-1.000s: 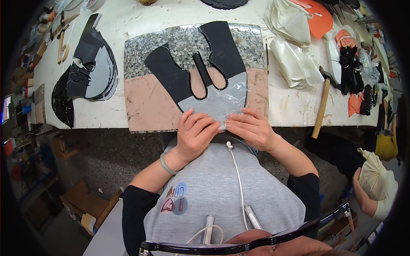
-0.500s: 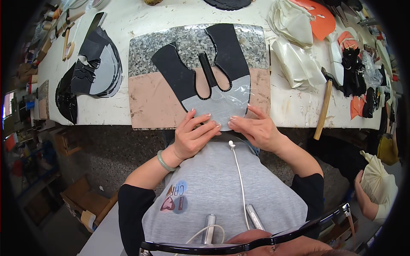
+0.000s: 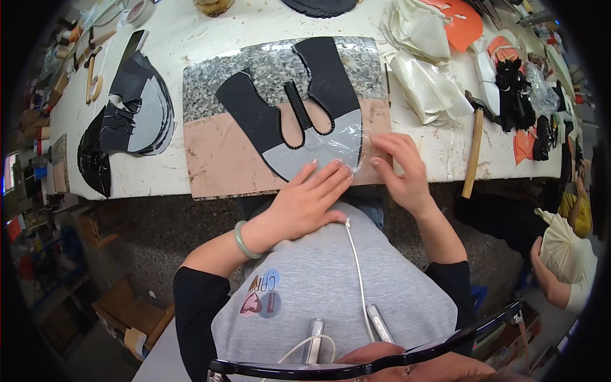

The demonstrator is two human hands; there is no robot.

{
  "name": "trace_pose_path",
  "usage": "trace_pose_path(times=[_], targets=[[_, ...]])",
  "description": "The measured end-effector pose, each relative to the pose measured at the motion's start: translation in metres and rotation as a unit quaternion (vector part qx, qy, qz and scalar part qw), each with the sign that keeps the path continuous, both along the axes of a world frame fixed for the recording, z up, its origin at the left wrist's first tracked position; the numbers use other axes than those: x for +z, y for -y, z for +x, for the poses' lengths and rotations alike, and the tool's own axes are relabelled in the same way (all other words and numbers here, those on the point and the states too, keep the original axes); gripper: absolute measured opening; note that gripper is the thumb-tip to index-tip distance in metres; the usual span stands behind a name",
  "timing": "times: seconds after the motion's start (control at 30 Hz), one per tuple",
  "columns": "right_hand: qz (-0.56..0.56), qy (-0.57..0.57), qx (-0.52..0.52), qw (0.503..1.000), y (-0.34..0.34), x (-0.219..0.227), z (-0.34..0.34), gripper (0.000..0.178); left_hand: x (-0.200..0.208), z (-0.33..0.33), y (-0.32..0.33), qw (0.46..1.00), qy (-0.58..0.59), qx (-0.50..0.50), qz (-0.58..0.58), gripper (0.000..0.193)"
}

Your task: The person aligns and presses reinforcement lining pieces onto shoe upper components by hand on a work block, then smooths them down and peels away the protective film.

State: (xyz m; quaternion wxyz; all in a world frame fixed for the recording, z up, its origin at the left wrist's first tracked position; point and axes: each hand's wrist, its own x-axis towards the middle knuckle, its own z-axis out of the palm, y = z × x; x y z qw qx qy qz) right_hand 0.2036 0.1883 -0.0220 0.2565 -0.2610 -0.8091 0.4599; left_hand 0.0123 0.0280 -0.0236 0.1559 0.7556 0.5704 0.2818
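Well, L hand (image 3: 308, 205) on pc (image 3: 302, 159) nr board (image 3: 213, 153) edge.

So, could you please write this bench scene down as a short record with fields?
Workpiece: black-and-grey cut piece, two black arms pointing away from the person
Between its arms: narrow black strip
Under it: pink sheet and speckled slab
Left hand: fingers laid on the grey part
Right hand: open beside the right edge; contact unclear
To the left: stack of similar pieces
To the right: off-white pieces, hammer
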Motion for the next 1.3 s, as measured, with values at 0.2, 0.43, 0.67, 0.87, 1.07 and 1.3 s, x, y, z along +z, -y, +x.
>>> trace_pose_path(times=[0.2,0.43,0.67,0.87,1.07,1.3], targets=[[0.263,0.136,-0.04,0.954,0.012,0.004,-0.035,0.049,-0.003,-0.002,0.002,0.981,-0.166,-0.08,-0.069,0.073],[0.142,0.101,-0.02,0.984,0.004,-0.008,-0.037,0.021,0.005,-0.028,-0.006,0.995,0.097,-0.03,-0.018,0.042],[-0.028,0.125,-0.033,0.991,0.008,0.009,-0.043,0.013,0.006,-0.026,-0.01,0.999,-0.011,-0.024,0.038,0.037],[0.002,0.115,0.057,0.992,0.001,0.007,-0.036,0.031,-0.001,-0.024,-0.018,0.997,-0.046,0.021,0.059,0.028],[0.136,0.122,0.125,0.975,0.005,0.011,-0.029,0.058,0.002,-0.008,0.007,0.997,-0.077,-0.025,0.012,0.046],[0.078,0.105,0.157,0.979,-0.008,0.002,-0.031,0.039,0.0,-0.022,0.018,0.987,-0.133,-0.066,-0.064,0.064]])
